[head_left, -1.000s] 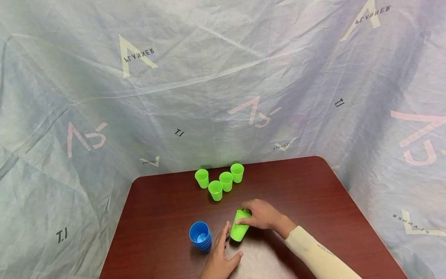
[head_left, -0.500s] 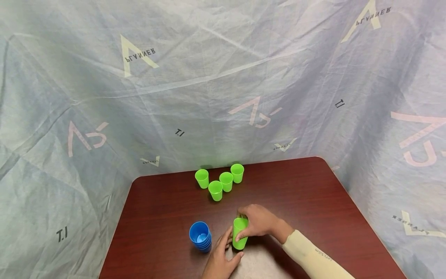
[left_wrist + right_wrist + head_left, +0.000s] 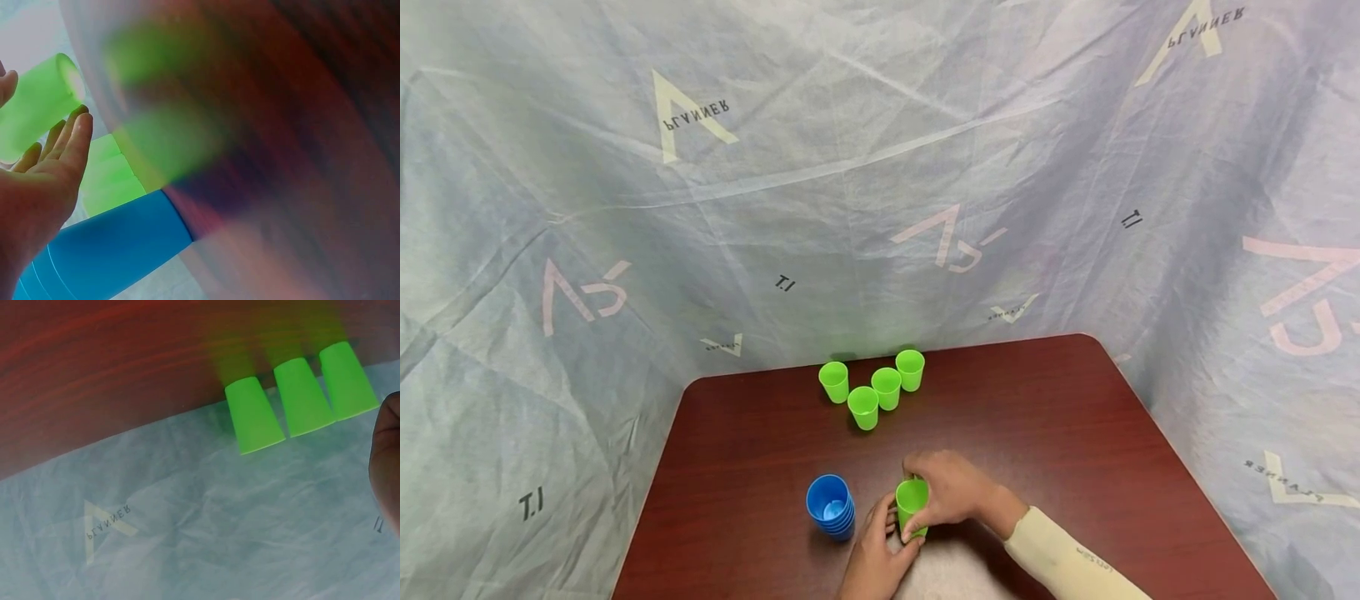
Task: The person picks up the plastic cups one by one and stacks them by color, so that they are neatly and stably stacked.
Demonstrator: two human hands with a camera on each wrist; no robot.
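My right hand (image 3: 957,487) grips a light green plastic cup (image 3: 912,498) by its sides, thumb in front and fingers round the back. The cup stands upright with its mouth up, low over the table. Beside it is my left hand (image 3: 877,557), its fingers loosely extended along the cup's left side and the thumb below. In the left wrist view the green cup (image 3: 37,103) lies between the thumb and the fingers (image 3: 75,140) of that hand. Just left of the left hand stands a stack of nested blue cups (image 3: 831,510), mouth up.
Several green cups (image 3: 864,410) stand mouth up near the back edge of the dark red-brown table (image 3: 1015,400), the left one a little apart. A grey printed cloth (image 3: 850,208) hangs behind the table and along both sides.
The right hand has brought the green cup down and toward the left hand, turning it from tilted to upright. The left hand has stayed almost in place, its thumb now close to the cup.
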